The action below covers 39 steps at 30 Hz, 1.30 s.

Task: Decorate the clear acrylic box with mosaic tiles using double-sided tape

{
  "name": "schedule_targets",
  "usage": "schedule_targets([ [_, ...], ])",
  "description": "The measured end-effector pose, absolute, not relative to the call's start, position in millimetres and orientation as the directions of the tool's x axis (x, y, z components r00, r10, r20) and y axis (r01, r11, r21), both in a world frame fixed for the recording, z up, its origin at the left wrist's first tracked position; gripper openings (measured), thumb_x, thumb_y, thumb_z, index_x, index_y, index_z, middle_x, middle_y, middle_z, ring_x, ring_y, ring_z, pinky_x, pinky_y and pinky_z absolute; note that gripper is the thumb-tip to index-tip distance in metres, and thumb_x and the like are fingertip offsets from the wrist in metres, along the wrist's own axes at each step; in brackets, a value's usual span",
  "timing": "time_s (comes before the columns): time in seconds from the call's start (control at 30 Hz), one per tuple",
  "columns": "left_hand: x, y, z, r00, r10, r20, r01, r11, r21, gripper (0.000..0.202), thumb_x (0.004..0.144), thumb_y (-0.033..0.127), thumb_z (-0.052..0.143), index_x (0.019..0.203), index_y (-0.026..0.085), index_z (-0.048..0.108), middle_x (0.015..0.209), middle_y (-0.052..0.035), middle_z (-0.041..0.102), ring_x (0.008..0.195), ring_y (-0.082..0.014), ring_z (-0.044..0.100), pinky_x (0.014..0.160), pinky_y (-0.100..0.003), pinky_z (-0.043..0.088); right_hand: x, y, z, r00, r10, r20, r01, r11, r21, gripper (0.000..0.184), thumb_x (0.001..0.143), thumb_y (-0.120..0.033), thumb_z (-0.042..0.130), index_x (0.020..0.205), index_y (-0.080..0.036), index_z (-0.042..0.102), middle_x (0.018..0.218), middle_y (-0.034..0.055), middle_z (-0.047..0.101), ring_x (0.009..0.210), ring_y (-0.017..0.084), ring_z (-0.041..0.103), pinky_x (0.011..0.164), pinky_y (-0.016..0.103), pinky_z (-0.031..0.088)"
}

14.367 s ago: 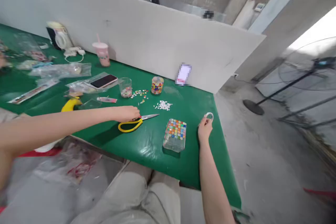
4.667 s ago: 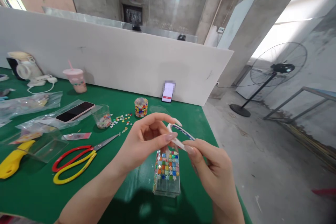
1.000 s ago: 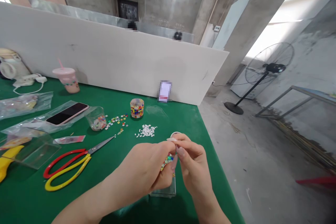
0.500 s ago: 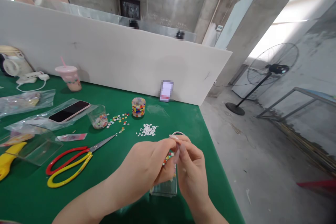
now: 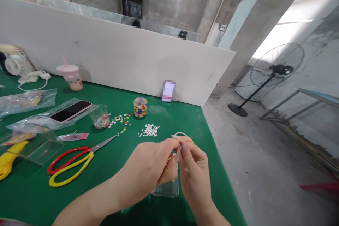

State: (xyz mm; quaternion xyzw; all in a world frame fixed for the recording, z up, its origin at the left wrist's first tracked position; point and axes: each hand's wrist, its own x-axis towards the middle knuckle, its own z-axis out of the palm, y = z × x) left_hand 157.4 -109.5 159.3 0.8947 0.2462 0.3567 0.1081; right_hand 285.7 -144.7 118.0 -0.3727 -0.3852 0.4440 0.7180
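My left hand (image 5: 155, 159) and my right hand (image 5: 194, 164) meet at the fingertips above the front right of the table. Both are closed in a pinch on something too small and hidden to name. Beneath them is a clear box (image 5: 166, 189) with coloured tiles on it, largely covered by my left hand. A white curved rim (image 5: 181, 134) shows just behind my fingers. Beyond my left hand lies a pile of small white tiles (image 5: 150, 130). Scissors (image 5: 96, 148) with one red and one yellow handle rest to the left, blades slightly apart.
A tile-covered round jar (image 5: 140, 107), a clear cup of tiles (image 5: 101, 120) and loose coloured tiles (image 5: 120, 120) stand farther back. Leftward are a phone (image 5: 71, 110), a pink cup (image 5: 71, 77) and a clear box (image 5: 39, 148). A white partition (image 5: 119, 56) borders the table (image 5: 196, 120).
My hands keep nearly the same pinch over the clear box, with only a slight shift of the fingers. The whole view has moved a little; the objects on the table stay in place.
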Motion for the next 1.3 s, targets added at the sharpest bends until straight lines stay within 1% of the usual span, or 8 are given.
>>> schedule_targets([
  [0.2, 158, -108, 160, 0.606, 0.555, 0.57, 0.307, -0.824, 0.476, 0.013, 0.089, 0.012, 0.043, 0.091, 0.016, 0.055, 0.058, 0.0071, 0.057, 0.041, -0.0067, 0.045, 0.04, -0.016, 0.034, 286, -147, 119, 0.296, 0.933, 0.205, -0.376, 0.311, -0.873, 0.009, 0.081, -0.04, 0.073, 0.085, -0.036, 0.08, 0.088, 0.0013, 0.07, 0.085, 0.018, 0.066, 0.077, 0.032, 0.055],
  [0.37, 157, -109, 161, 0.613, 0.584, 0.532, 0.273, -0.789, 0.55, 0.013, 0.088, 0.01, 0.044, 0.083, 0.018, 0.053, 0.055, 0.0092, 0.048, 0.041, -0.0059, 0.038, 0.039, -0.015, 0.03, 288, -147, 120, 0.286, 0.928, 0.239, -0.356, 0.335, -0.872, 0.008, 0.082, -0.038, 0.073, 0.086, -0.037, 0.08, 0.088, 0.0, 0.07, 0.083, 0.015, 0.066, 0.074, 0.027, 0.054],
  [0.63, 153, -107, 163, 0.646, 0.623, 0.442, 0.227, -0.709, 0.668, 0.012, 0.089, 0.012, 0.045, 0.086, 0.02, 0.053, 0.059, 0.0098, 0.047, 0.047, -0.0059, 0.036, 0.042, -0.014, 0.029, 293, -144, 125, 0.23, 0.941, 0.249, -0.35, 0.319, -0.881, 0.005, 0.079, -0.037, 0.076, 0.08, -0.034, 0.08, 0.089, -0.0004, 0.069, 0.084, 0.013, 0.066, 0.075, 0.024, 0.054],
  [0.83, 147, -108, 163, 0.668, 0.647, 0.367, 0.239, -0.654, 0.718, 0.012, 0.091, 0.016, 0.045, 0.089, 0.021, 0.055, 0.06, 0.009, 0.045, 0.049, -0.0068, 0.034, 0.044, -0.015, 0.03, 296, -143, 127, 0.199, 0.955, 0.222, -0.352, 0.281, -0.893, 0.007, 0.074, -0.04, 0.079, 0.076, -0.033, 0.08, 0.087, 0.0014, 0.069, 0.083, 0.017, 0.065, 0.073, 0.029, 0.054],
  [1.0, 144, -109, 161, 0.676, 0.658, 0.331, 0.236, -0.62, 0.749, 0.008, 0.091, 0.018, 0.047, 0.089, 0.022, 0.054, 0.062, 0.0094, 0.041, 0.052, -0.0071, 0.033, 0.046, -0.015, 0.03, 296, -141, 126, 0.158, 0.969, 0.188, -0.384, 0.235, -0.893, 0.008, 0.073, -0.041, 0.08, 0.075, -0.034, 0.08, 0.088, 0.0018, 0.069, 0.084, 0.017, 0.064, 0.072, 0.029, 0.054],
  [1.1, 144, -110, 162, 0.673, 0.662, 0.331, 0.238, -0.618, 0.75, 0.008, 0.089, 0.015, 0.047, 0.089, 0.022, 0.052, 0.061, 0.0101, 0.039, 0.051, -0.0065, 0.033, 0.046, -0.015, 0.028, 295, -140, 125, 0.138, 0.977, 0.162, -0.447, 0.207, -0.87, 0.009, 0.072, -0.042, 0.081, 0.073, -0.033, 0.08, 0.087, 0.0009, 0.068, 0.085, 0.016, 0.063, 0.074, 0.027, 0.053],
  [1.17, 144, -110, 163, 0.669, 0.661, 0.341, 0.239, -0.625, 0.743, 0.013, 0.086, 0.011, 0.047, 0.089, 0.022, 0.053, 0.062, 0.0103, 0.039, 0.051, -0.0063, 0.032, 0.046, -0.015, 0.028, 294, -140, 124, 0.124, 0.982, 0.143, -0.482, 0.185, -0.856, 0.01, 0.072, -0.042, 0.08, 0.072, -0.032, 0.08, 0.087, 0.0004, 0.069, 0.085, 0.015, 0.063, 0.075, 0.026, 0.053],
  [1.3, 144, -110, 163, 0.676, 0.655, 0.338, 0.215, -0.614, 0.76, 0.022, 0.083, 0.005, 0.046, 0.093, 0.023, 0.053, 0.067, 0.0104, 0.049, 0.054, -0.0055, 0.037, 0.049, -0.014, 0.032, 293, -139, 122, 0.122, 0.985, 0.122, -0.51, 0.167, -0.844, 0.009, 0.073, -0.042, 0.08, 0.075, -0.033, 0.08, 0.091, -0.0003, 0.07, 0.086, 0.015, 0.063, 0.078, 0.027, 0.052],
])
